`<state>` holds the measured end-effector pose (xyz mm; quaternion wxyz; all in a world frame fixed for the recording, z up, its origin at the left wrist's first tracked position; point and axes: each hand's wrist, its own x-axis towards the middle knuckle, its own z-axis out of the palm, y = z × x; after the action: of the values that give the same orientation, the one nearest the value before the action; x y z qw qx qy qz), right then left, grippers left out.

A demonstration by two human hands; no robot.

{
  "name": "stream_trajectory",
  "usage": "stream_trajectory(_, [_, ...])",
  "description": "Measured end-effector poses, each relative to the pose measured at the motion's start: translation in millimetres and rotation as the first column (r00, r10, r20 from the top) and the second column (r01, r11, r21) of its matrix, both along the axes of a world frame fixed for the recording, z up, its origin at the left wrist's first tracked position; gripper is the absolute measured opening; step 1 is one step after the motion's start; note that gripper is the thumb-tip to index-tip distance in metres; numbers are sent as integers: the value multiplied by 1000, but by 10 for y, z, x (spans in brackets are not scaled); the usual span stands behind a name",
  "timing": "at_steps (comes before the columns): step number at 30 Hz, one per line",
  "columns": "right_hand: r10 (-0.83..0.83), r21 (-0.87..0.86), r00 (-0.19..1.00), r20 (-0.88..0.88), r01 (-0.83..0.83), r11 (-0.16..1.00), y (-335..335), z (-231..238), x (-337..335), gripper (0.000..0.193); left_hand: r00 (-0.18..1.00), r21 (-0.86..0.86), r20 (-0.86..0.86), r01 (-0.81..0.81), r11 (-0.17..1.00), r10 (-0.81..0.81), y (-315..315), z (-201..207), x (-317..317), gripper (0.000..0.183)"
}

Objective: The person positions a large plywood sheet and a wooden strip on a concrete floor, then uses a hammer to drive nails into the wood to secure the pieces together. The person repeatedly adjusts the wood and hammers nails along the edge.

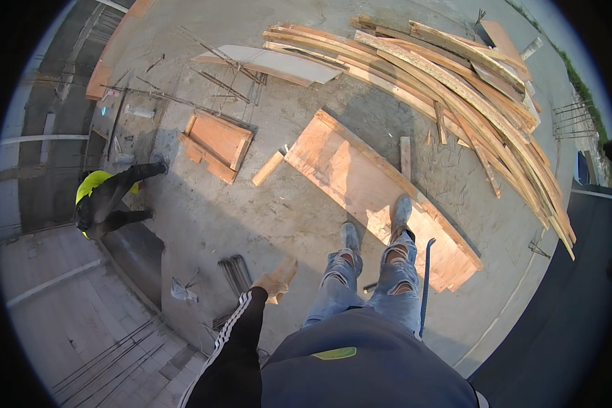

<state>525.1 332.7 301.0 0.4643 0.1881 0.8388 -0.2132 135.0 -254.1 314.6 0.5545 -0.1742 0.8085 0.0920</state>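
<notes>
My left hand (277, 280), in a pale work glove, hangs above the concrete with its fingers stretched out and nothing visible in them. Beneath and beside it lies a bundle of thin dark metal rods (235, 273). My right hand is out of sight. By my right leg a long blue pry bar (426, 285) with a hooked tip stands up from the lower edge; what holds it is hidden. A long plywood panel (326, 160) with timber edging lies ahead. My right boot (402, 211) is on that panel, my left boot (349, 236) beside its near edge.
Long planks (449, 88) lie in a large pile at the far right. A smaller framed panel (219, 143) and a short timber block (268, 168) rest left of the plywood. A co-worker in a yellow vest (95, 187) bends beside a floor opening (139, 255) at left.
</notes>
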Motion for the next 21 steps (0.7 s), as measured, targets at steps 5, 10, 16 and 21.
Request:
stream_trajectory(5, [-62,38,997,53,60,997,-93,-65,-74,30,927,163,-36,375,913,-374,-396,-83,507,87])
stream_trajectory(10, [-103,47,993,64,100,994,-280,-181,-34,29,960,130,-155,-213,968,232,-457,-293,884,61])
stream_trajectory(16, [-160,63,985,61,156,986,-767,-405,196,29,797,366,-75,-537,760,599,-180,125,856,33])
stream_trajectory(21, [-373,67,916,145,367,928,-1216,-206,359,32,937,300,-45,-319,899,347,-255,165,710,41])
